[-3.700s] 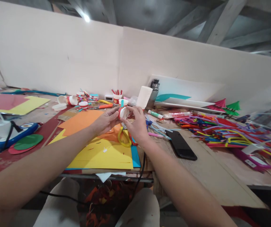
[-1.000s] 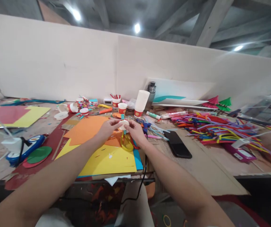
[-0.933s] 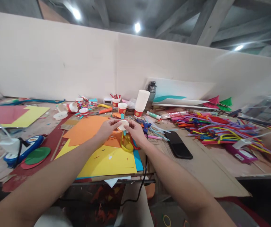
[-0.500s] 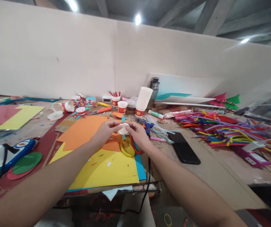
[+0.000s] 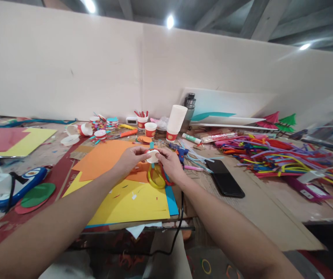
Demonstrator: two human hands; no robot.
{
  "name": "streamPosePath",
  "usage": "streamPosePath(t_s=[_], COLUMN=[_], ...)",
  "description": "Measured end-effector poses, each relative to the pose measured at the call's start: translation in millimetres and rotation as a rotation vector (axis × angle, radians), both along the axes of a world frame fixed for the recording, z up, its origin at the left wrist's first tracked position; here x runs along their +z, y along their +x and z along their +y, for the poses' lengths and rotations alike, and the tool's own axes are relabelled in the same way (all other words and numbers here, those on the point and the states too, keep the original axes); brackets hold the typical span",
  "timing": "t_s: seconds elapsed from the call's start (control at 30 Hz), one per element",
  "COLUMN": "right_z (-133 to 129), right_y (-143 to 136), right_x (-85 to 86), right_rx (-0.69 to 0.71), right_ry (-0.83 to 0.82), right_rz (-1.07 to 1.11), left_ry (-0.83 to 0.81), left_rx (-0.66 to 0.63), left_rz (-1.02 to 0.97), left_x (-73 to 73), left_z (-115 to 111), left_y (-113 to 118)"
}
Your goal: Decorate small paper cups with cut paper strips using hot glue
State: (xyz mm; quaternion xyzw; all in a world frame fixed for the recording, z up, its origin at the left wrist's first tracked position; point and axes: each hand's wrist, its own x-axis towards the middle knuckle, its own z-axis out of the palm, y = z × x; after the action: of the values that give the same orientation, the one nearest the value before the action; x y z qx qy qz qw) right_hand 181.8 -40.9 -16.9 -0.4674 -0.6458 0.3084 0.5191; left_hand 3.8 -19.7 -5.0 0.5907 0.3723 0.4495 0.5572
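A small white round piece (image 5: 152, 156) with a teal strip (image 5: 151, 145) standing up at its far side is held between both hands. My left hand (image 5: 131, 159) pinches its left edge, and my right hand (image 5: 168, 163) pinches its right edge. Just below the hands lie scissors with yellow handles (image 5: 156, 179). Under them are an orange sheet (image 5: 96, 157) and a yellow sheet (image 5: 131, 207). A blue glue gun (image 5: 181, 154) rests right beside my right hand.
Behind the hands stand paper cups (image 5: 150, 130), a tall cup stack (image 5: 176, 121) and a dark bottle (image 5: 189, 106). A black phone (image 5: 226, 180) and many pipe cleaners (image 5: 273, 155) lie right. Power strips (image 5: 23, 186) sit left; a black cable (image 5: 180, 221) hangs over the edge.
The camera view has shifted slightly. Both hands keep their grip on the white piece; the teal strip's lower end, visible below it before, no longer shows clearly.
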Motion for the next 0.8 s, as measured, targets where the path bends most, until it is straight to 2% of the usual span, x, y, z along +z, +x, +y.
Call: streamPosePath(t_s=[0.17,0.27,0.4,0.57,0.67,0.8], right_z=[-1,-3,-6,-4,-1,0], right_y=[-3,-3,3,6,5,6], right_x=[2.6,9.4,19.3,18.0,13.8,14.0], right_rx=[0.032,0.045,-0.025,-0.036,-0.026,-0.022], right_ry=[-0.053,-0.096,-0.11,-0.125,-0.119,-0.111], right_rz=[0.053,0.097,0.126,0.111,0.095,0.096], left_ry=[-0.06,-0.192,-0.384,-0.532,-0.558,-0.495], left_rx=[-0.002,-0.027,0.007,0.065,0.106,0.128], left_rz=[-0.061,-0.181,-0.371,-0.484,-0.492,-0.496], left_x=[2.4,0.5,-0.9,1.7,1.5,-0.9], left_z=[-1,2,10,18,22,30], left_y=[2,2,-1,-6,-8,-15])
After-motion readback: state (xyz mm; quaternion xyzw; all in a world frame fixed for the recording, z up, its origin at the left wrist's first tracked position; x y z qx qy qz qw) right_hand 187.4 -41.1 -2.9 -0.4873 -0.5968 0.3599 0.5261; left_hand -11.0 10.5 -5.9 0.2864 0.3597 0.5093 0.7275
